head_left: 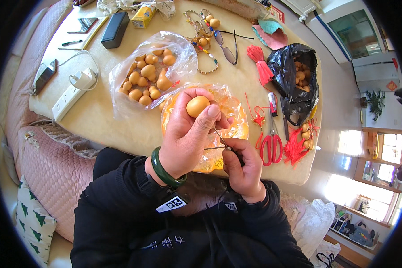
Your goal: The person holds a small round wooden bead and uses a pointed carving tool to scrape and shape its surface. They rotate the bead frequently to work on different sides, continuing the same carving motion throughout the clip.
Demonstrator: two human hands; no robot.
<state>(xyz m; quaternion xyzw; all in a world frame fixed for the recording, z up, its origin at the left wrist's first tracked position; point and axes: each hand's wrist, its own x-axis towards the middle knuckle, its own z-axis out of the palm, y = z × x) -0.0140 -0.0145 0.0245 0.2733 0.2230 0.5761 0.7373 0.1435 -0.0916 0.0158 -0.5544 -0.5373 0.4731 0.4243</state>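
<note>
My left hand (182, 129), with a green bangle at its wrist, is closed around a small tan gourd (198, 106) whose rounded end shows between thumb and fingers. To its right and lower, my right hand (243, 163) pinches a thin dark metal tool (216, 148) whose far end I cannot make out. A second thin strand slants from the left fingers down to the right fingertips. Both hands are above an orange-patterned sheet (240, 127) with clear plastic over it. Beyond the left hand, a clear plastic bag (120, 96) lies open, full of small gourds (149, 71).
Red-handled scissors (271, 149), red tassels (260, 64) and a black bag (279, 67) of gourds lie right. Sunglasses (228, 52) and beaded cords (208, 69) are at the back. A power strip (71, 99), phone (44, 78) and black box (115, 30) stand left.
</note>
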